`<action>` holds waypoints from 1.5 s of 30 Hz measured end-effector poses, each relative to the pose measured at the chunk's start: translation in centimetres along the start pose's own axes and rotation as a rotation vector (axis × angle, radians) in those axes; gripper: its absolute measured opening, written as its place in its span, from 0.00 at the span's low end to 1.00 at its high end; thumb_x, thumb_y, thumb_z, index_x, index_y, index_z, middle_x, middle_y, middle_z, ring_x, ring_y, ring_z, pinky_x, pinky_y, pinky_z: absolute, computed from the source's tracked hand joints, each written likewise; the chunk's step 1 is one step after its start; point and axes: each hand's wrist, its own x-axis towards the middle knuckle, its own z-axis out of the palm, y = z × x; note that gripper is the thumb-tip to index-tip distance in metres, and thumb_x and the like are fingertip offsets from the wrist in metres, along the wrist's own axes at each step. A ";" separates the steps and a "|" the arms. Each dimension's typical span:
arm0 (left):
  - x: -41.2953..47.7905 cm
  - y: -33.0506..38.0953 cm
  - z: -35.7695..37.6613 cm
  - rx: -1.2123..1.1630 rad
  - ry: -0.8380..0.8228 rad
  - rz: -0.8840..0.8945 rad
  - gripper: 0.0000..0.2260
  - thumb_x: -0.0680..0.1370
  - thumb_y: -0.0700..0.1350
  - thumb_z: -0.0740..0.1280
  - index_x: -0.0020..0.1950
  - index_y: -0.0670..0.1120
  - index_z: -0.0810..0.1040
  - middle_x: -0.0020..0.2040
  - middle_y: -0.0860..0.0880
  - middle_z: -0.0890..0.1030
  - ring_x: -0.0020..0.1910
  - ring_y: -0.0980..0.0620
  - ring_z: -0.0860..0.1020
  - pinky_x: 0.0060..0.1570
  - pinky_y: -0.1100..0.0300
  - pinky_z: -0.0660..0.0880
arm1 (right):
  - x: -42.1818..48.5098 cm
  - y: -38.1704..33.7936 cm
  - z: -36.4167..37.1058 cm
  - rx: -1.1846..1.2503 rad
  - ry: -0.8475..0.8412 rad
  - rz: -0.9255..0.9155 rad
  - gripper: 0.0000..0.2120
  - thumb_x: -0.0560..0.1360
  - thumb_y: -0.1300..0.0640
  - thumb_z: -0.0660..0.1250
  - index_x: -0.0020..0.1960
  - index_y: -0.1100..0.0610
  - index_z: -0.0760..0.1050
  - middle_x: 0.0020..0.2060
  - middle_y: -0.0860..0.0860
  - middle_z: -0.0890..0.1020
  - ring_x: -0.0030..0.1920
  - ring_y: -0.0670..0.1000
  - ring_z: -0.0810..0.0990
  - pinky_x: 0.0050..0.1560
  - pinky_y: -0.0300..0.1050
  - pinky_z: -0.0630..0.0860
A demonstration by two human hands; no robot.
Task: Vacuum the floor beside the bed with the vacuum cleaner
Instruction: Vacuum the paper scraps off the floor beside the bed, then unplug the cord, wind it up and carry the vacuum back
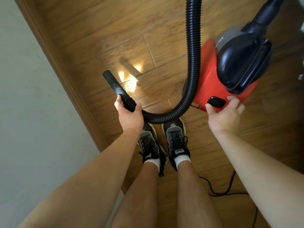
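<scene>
A red vacuum cleaner (210, 66) with a black handle on top stands on the wooden floor (105, 38) at the right. Its ribbed black hose (194, 46) drops from the top of the view, curves past my shoes and ends in a short black nozzle (113, 83) that points up-left. My left hand (130, 112) is wrapped around the hose where it meets the nozzle. My right hand (225, 112) rests on the near edge of the red body, fingers spread around a black oval button (215, 102); the thumb lies beside it.
A grey-white surface (29, 96) with a brown wooden edge (54, 63) runs diagonally along the left. A thin black power cord (220, 191) trails on the floor behind my right leg. My two feet in grey and black shoes (176, 139) stand below the hose loop.
</scene>
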 end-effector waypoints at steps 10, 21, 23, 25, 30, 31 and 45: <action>-0.1 1.3 -1.2 0.048 0.014 0.045 0.34 0.79 0.44 0.70 0.79 0.58 0.55 0.56 0.58 0.78 0.49 0.60 0.81 0.37 0.72 0.77 | -2.9 -3.8 -1.6 -0.131 -0.077 -0.296 0.25 0.76 0.49 0.73 0.68 0.58 0.71 0.62 0.58 0.74 0.56 0.61 0.78 0.50 0.55 0.77; -0.3 2.8 -3.3 0.019 0.060 0.006 0.36 0.79 0.46 0.70 0.80 0.59 0.52 0.63 0.54 0.75 0.51 0.57 0.79 0.49 0.59 0.77 | -2.7 -11.9 -3.3 -0.406 -0.127 -0.775 0.24 0.80 0.52 0.66 0.71 0.64 0.72 0.68 0.60 0.75 0.70 0.62 0.70 0.71 0.58 0.67; -0.2 3.2 -3.9 0.025 0.055 -0.006 0.37 0.80 0.46 0.69 0.81 0.57 0.50 0.61 0.54 0.75 0.49 0.59 0.79 0.42 0.63 0.75 | -2.8 -13.5 -3.4 -0.449 -0.137 -0.822 0.23 0.81 0.52 0.64 0.71 0.63 0.72 0.69 0.60 0.75 0.71 0.62 0.69 0.72 0.58 0.66; -0.1 3.6 -4.6 0.007 0.050 -0.033 0.39 0.79 0.47 0.70 0.82 0.55 0.47 0.60 0.53 0.75 0.48 0.58 0.79 0.39 0.65 0.73 | -3.0 -14.9 -3.5 -0.484 -0.144 -0.864 0.23 0.81 0.51 0.62 0.72 0.63 0.72 0.70 0.60 0.74 0.73 0.61 0.68 0.73 0.59 0.65; 0.9 4.2 -6.3 -0.021 0.090 -0.126 0.42 0.79 0.48 0.70 0.83 0.55 0.44 0.58 0.55 0.73 0.42 0.61 0.76 0.40 0.62 0.72 | -3.4 -17.6 -3.4 -0.578 -0.202 -0.925 0.25 0.83 0.49 0.57 0.77 0.59 0.66 0.77 0.57 0.68 0.79 0.60 0.60 0.78 0.59 0.57; 1.1 4.2 -6.6 -0.015 0.104 -0.137 0.43 0.79 0.48 0.71 0.83 0.55 0.43 0.58 0.54 0.74 0.43 0.59 0.77 0.41 0.59 0.75 | -3.5 -18.0 -3.4 -0.592 -0.205 -0.940 0.26 0.84 0.48 0.56 0.78 0.58 0.65 0.77 0.57 0.67 0.79 0.59 0.59 0.78 0.58 0.56; 0.5 4.7 -7.4 0.199 0.004 0.034 0.26 0.82 0.49 0.65 0.79 0.50 0.64 0.75 0.49 0.69 0.57 0.50 0.80 0.50 0.58 0.79 | -3.6 -20.7 -2.7 -0.719 -0.284 -0.985 0.27 0.84 0.48 0.53 0.80 0.58 0.60 0.80 0.55 0.62 0.81 0.57 0.54 0.80 0.56 0.50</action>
